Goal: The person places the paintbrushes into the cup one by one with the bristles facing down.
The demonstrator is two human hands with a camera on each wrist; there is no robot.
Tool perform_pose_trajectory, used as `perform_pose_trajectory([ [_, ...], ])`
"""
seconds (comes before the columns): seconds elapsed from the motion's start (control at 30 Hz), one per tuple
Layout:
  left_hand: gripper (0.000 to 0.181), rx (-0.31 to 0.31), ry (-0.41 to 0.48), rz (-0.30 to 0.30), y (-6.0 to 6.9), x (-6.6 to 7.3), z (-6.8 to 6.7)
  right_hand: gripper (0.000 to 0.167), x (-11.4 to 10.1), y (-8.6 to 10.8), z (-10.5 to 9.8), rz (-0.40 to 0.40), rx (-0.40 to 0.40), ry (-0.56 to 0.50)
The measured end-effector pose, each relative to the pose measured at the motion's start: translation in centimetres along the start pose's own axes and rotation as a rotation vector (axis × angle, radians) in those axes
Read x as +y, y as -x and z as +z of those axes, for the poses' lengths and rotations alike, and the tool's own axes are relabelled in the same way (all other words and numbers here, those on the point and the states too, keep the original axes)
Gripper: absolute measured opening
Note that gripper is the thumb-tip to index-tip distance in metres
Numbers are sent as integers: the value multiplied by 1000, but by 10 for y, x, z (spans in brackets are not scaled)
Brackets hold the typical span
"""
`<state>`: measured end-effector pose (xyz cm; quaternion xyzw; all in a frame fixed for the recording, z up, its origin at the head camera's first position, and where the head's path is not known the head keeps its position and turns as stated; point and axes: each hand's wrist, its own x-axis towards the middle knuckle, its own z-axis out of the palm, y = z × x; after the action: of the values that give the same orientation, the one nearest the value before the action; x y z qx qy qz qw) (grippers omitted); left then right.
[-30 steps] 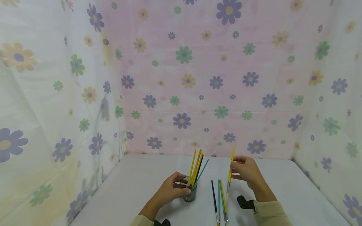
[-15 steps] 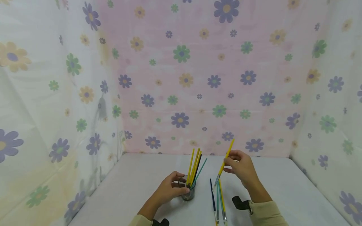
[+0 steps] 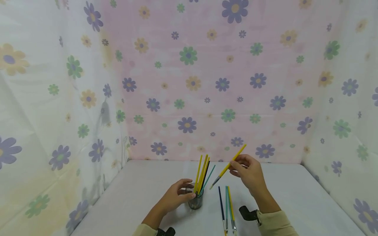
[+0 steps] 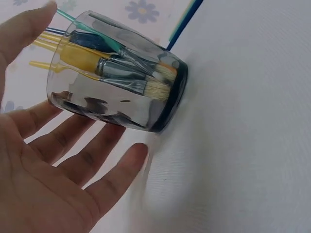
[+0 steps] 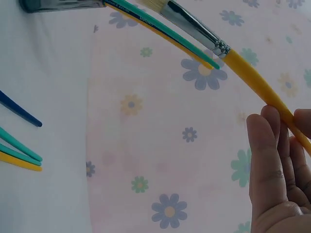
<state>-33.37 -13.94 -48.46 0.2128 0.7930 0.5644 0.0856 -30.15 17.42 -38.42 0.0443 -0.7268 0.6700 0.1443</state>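
My left hand (image 3: pixel 175 196) holds a clear glass cup (image 3: pixel 195 204) that stands on the table, thumb on one side and fingers on the other. Several paintbrushes (image 3: pixel 204 170) lean inside it, bristles down, with yellow, dark and teal handles. In the left wrist view their bristles (image 4: pixel 158 91) show through the glass near its base. My right hand (image 3: pixel 251 172) pinches a yellow paintbrush (image 3: pixel 225 168) by its handle, above the table and to the right of the cup. This brush slants, its pale bristles (image 5: pixel 153 4) low and pointing toward the cup.
Right of the cup lie several loose brushes: a dark blue brush (image 3: pixel 221 203), teal brushes (image 3: pixel 227 205) and a yellow brush (image 3: pixel 231 203), handles pointing away. The white table (image 3: pixel 141 186) is enclosed by flowered cloth walls (image 3: pixel 189 98).
My right hand has moved left and slightly up, tilting the yellow brush from near upright to a slant with its bristles swung toward the cup. My left hand stays at the cup.
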Motion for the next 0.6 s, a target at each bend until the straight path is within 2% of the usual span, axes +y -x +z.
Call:
perform_pose_trajectory([
  [0.23,56,-20,69,50,2,2,-3,27,5,3,17,-33,-52,2],
  [0.6,55,-65,105,44,3,3,-3,24,18,11,40,-19,-100,33],
])
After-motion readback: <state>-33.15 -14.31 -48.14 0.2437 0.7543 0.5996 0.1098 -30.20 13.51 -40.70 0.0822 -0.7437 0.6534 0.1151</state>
